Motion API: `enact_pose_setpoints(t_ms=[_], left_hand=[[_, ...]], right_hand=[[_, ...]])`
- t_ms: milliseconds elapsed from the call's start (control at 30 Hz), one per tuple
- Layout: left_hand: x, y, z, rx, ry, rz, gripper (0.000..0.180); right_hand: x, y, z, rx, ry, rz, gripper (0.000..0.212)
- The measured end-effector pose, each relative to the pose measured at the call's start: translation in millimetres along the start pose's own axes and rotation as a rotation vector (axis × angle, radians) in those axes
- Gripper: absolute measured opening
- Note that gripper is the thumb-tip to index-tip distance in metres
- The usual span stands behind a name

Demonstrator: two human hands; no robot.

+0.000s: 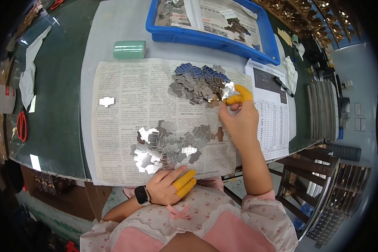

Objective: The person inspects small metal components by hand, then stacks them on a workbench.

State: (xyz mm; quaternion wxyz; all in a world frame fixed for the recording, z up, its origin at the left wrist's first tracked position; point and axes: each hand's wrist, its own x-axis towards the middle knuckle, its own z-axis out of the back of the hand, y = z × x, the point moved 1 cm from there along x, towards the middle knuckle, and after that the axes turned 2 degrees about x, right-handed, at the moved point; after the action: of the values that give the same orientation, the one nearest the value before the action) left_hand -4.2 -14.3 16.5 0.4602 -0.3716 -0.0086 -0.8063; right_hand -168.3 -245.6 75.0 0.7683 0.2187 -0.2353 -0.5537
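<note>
My right hand [240, 112] reaches to the right edge of a far heap of small flat metal pieces [199, 84], some silver and some with a blue sheen. Its thumb and a yellow-covered finger are pinched together at the heap; whatever lies between the tips is too small to make out. Near the paper's front edge lies my left hand [169, 185], open, its fingers stretched out and two of them in yellow covers. Just beyond it spreads a second, looser heap of silver metal pieces [168, 143]. One single metal piece [107, 101] lies apart at the left.
Newspaper [126, 80] covers the work surface under the pieces. Behind it are a green roll [129, 49] and a blue tray [214, 43] with more pieces. At the right are a printed sheet [273, 130] and a black marker [283, 86]. Red-handled scissors [22, 126] lie far left.
</note>
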Motion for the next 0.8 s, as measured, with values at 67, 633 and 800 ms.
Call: enact_pose_setpoints(t_ms=[67, 633, 800], left_hand=[[-0.4, -0.2, 0.0, -0.002, 0.007, 0.0, 0.024], [0.5, 0.9, 2.1, 0.011, 0.013, -0.029, 0.026], [1.0, 0.5, 1.0, 0.016, 0.006, -0.029, 0.026]], right_hand=[[-3.8, -2.0, 5.6, 0.083, -0.042, -0.046, 0.06], [-37.5, -21.1, 34.7, 0.244, 0.234, 0.059, 0.074], [2.0, -33.3, 19.7, -0.025, -0.058, -0.032, 0.076]])
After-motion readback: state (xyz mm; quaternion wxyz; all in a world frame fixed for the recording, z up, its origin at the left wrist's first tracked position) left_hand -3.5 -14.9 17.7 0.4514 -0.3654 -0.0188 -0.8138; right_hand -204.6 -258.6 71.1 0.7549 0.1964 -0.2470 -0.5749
